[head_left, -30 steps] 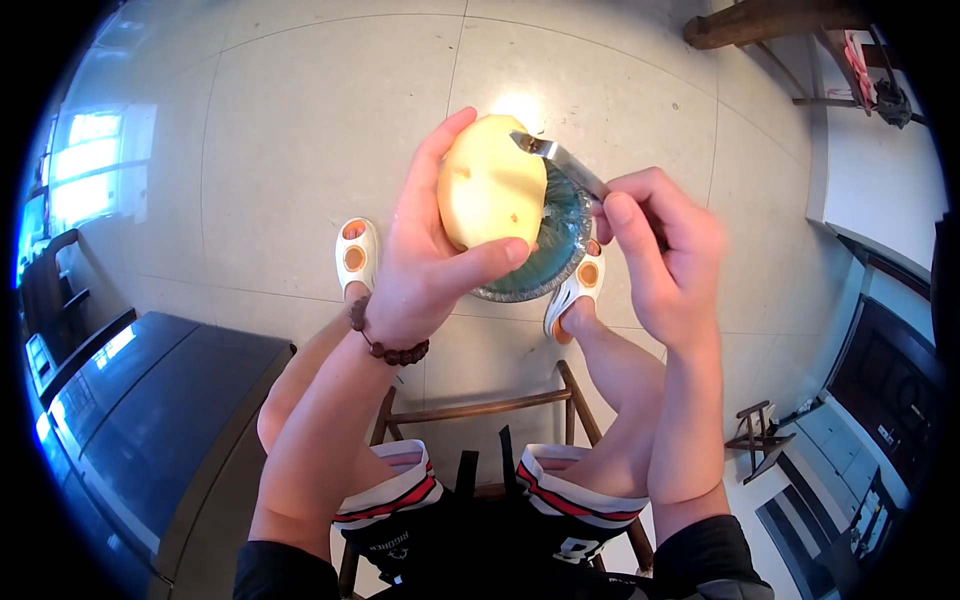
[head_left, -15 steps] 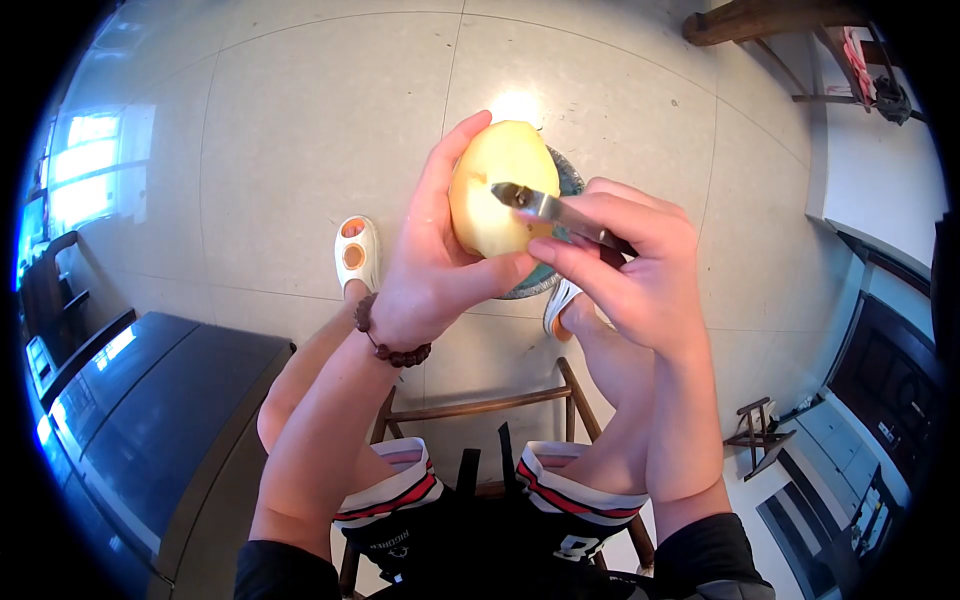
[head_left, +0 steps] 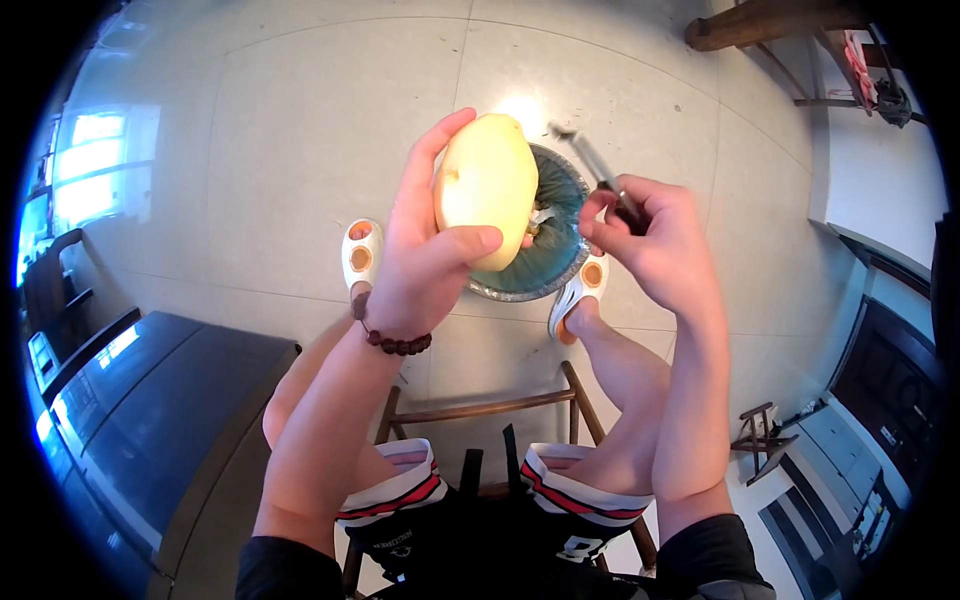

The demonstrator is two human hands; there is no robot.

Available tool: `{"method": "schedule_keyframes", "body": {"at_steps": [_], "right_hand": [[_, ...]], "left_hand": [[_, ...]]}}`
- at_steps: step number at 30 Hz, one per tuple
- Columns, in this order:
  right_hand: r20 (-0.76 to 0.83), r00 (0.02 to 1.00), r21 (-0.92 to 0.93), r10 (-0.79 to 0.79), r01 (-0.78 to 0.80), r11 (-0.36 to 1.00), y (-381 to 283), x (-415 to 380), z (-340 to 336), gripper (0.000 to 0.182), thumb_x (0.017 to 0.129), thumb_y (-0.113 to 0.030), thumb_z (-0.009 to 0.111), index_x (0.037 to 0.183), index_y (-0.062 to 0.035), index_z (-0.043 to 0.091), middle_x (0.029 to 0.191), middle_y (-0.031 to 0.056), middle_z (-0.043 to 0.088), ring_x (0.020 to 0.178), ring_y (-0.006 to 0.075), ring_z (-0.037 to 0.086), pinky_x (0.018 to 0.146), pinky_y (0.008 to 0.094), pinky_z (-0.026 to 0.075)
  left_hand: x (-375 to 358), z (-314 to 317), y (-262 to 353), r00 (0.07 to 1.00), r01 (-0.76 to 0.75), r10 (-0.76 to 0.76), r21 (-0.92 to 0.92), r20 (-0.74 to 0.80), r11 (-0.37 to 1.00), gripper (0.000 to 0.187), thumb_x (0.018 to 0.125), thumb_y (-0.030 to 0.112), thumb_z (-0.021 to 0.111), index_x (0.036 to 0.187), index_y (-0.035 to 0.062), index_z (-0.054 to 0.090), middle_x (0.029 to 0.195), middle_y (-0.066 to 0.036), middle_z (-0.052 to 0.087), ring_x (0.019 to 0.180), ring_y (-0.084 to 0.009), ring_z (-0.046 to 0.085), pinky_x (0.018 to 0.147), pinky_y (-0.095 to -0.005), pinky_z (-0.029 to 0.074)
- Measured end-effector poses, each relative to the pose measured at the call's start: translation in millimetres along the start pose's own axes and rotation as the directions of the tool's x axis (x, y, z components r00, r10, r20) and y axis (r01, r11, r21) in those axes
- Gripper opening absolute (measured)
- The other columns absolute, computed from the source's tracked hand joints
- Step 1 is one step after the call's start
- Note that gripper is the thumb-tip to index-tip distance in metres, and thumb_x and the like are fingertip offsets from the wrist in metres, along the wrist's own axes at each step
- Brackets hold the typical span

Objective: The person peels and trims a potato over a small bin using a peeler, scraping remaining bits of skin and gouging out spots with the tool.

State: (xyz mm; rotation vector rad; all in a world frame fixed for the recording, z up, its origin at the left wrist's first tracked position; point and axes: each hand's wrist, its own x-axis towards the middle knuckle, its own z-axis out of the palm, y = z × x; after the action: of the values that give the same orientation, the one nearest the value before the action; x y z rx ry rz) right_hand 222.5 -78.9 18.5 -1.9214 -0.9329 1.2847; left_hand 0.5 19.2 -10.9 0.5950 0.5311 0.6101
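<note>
A large peeled potato [head_left: 487, 190], pale yellow with a small dark spot on its side, is held in my left hand [head_left: 420, 245], thumb across its lower part and fingers around its far side. My right hand [head_left: 655, 235] grips a peeler [head_left: 597, 165] by its dark handle. The peeler's metal head is slightly blurred and points up and left, apart from the potato. Below both hands stands a round bin [head_left: 560, 265] with a bluish-green liner, and some peelings [head_left: 540, 218] show inside. The potato hides the bin's left part.
My feet in white clogs [head_left: 361, 252] are on either side of the bin on the tiled floor [head_left: 320, 130]. A dark glossy table [head_left: 170, 400] is at the left. A wooden stool bar [head_left: 485, 405] lies between my legs, and a small wooden stool [head_left: 765, 440] stands at the right.
My right hand has drawn the peeler off the potato, to the right, its head now tipped upward. My left hand has shifted slightly left with the potato, showing more of the bin.
</note>
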Motion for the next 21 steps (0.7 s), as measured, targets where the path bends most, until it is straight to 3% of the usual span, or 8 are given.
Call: {"method": "schedule_keyframes", "body": {"at_steps": [3, 5, 7, 8, 12, 14, 17, 21], "right_hand": [[0.073, 0.997, -0.146, 0.033, -0.023, 0.989, -4, -1, 0, 0.008, 0.088, -0.005, 0.078, 0.094, 0.0005, 0.076, 0.063, -0.0027, 0.054, 0.062, 0.0051, 0.046, 0.057, 0.0267, 0.039], [0.080, 0.995, -0.140, 0.056, -0.044, 0.989, -3, -1, 0, 0.010, 0.088, -0.005, 0.078, 0.096, 0.0009, 0.077, 0.066, -0.0022, 0.058, 0.063, 0.0053, 0.048, 0.058, 0.0264, 0.040], [0.084, 0.994, -0.139, 0.073, -0.061, 0.988, -4, -3, 3, 0.011, 0.088, -0.004, 0.078, 0.098, 0.0012, 0.077, 0.069, -0.0017, 0.062, 0.064, 0.0054, 0.050, 0.058, 0.0261, 0.041], [0.029, 1.000, 0.006, -0.007, 0.007, 1.000, -5, -5, 8, 0.013, 0.088, -0.005, 0.080, 0.099, 0.0013, 0.076, 0.072, -0.0025, 0.063, 0.066, 0.0048, 0.051, 0.059, 0.0249, 0.041], [-0.080, 0.994, 0.372, -0.078, 0.102, 0.922, -24, -18, 32, 0.018, 0.085, -0.006, 0.086, 0.097, 0.0005, 0.074, 0.079, -0.0042, 0.065, 0.070, 0.0026, 0.054, 0.062, 0.0219, 0.042], [-0.014, 0.996, 0.354, -0.084, 0.084, 0.931, -31, -26, 39, 0.020, 0.084, -0.007, 0.087, 0.096, -0.0003, 0.073, 0.080, -0.0041, 0.065, 0.071, 0.0021, 0.055, 0.063, 0.0214, 0.042], [0.058, 0.993, 0.379, -0.104, 0.075, 0.923, -23, -33, 48, 0.023, 0.083, -0.008, 0.089, 0.097, -0.0010, 0.072, 0.080, -0.0036, 0.065, 0.073, 0.0023, 0.057, 0.066, 0.0213, 0.045], [-0.013, 0.996, 0.359, -0.089, 0.088, 0.929, -5, -39, 41, 0.022, 0.088, -0.008, 0.086, 0.104, -0.0006, 0.072, 0.084, -0.0018, 0.068, 0.075, 0.0050, 0.061, 0.072, 0.0228, 0.049]], "left_hand": [[1, -4, -1, 0.999, -0.024, 0.026, -0.058, 0.035, 0.998, 0.089, 0.084, 0.005, 0.062, 0.164, 0.0078, 0.024, 0.143, -0.019, 0.053, 0.113, -0.0334, 0.066, 0.090, -0.0476, 0.060], [2, -9, -2, 1.000, 0.013, -0.012, -0.299, 0.006, 0.954, 0.081, 0.087, 0.012, 0.055, 0.163, 0.0054, 0.027, 0.142, -0.022, 0.053, 0.108, -0.0368, 0.066, 0.086, -0.0481, 0.060], [0, -10, -3, 1.000, 0.005, -0.003, -0.324, 0.004, 0.946, 0.079, 0.089, 0.014, 0.053, 0.162, 0.0042, 0.028, 0.142, -0.023, 0.053, 0.107, -0.0372, 0.066, 0.085, -0.0484, 0.059], [0, -10, -3, 1.000, -0.001, 0.002, -0.356, 0.004, 0.935, 0.076, 0.090, 0.016, 0.051, 0.162, 0.0031, 0.029, 0.142, -0.024, 0.053, 0.106, -0.0377, 0.067, 0.085, -0.0488, 0.059], [-12, -5, -2, 0.999, 0.008, 0.005, -0.283, 0.043, 0.959, 0.075, 0.091, 0.016, 0.052, 0.161, 0.0015, 0.030, 0.143, -0.023, 0.054, 0.109, -0.0372, 0.066, 0.090, -0.0482, 0.059], [-19, 1, -6, 0.999, -0.038, 0.040, -0.115, 0.014, 0.993, 0.078, 0.091, 0.024, 0.052, 0.161, -0.0015, 0.031, 0.158, -0.024, 0.045, 0.124, -0.0388, 0.061, 0.104, -0.0511, 0.052], [-25, 9, -14, 0.996, -0.087, 0.090, -0.137, 0.013, 0.987, 0.078, 0.091, 0.023, 0.052, 0.161, -0.0040, 0.030, 0.159, -0.023, 0.045, 0.128, -0.0413, 0.061, 0.112, -0.0527, 0.048], [-27, 10, -22, 0.994, -0.099, 0.093, -0.133, -0.053, 0.986, 0.075, 0.091, 0.021, 0.054, 0.160, -0.0016, 0.032, 0.157, -0.024, 0.047, 0.122, -0.0401, 0.064, 0.107, -0.0531, 0.052]]}}
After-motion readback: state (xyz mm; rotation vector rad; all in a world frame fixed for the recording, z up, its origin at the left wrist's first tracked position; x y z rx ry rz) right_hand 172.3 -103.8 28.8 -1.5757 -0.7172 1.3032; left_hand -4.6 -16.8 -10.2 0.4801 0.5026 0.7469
